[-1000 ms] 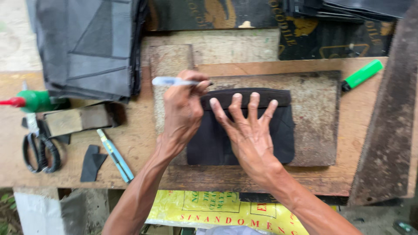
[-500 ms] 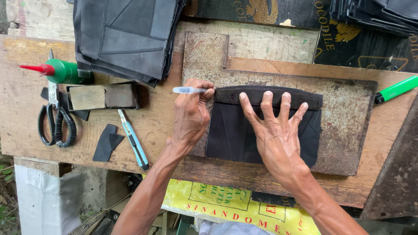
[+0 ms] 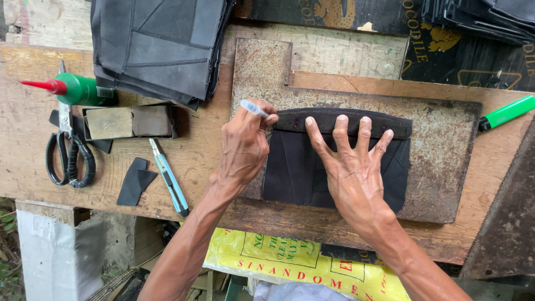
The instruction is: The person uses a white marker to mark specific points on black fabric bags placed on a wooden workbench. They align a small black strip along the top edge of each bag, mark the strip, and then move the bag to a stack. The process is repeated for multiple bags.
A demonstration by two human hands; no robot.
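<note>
Far left on the wooden bench [image 3: 184,167] lie black scissors [image 3: 69,161], with a green glue bottle [image 3: 78,90] above them and a stack of dark cut panels [image 3: 159,47] behind. A blue utility knife [image 3: 169,177] lies nearer the middle. The left hand [image 3: 243,146] is closed around a white pen [image 3: 253,108], its tip at the left end of the dark leather piece [image 3: 295,167] lying on a worn board [image 3: 446,161]. The right hand [image 3: 354,173] lies open, fingers spread flat, pressing that piece down. A green marker [image 3: 506,112] rests far right
</note>
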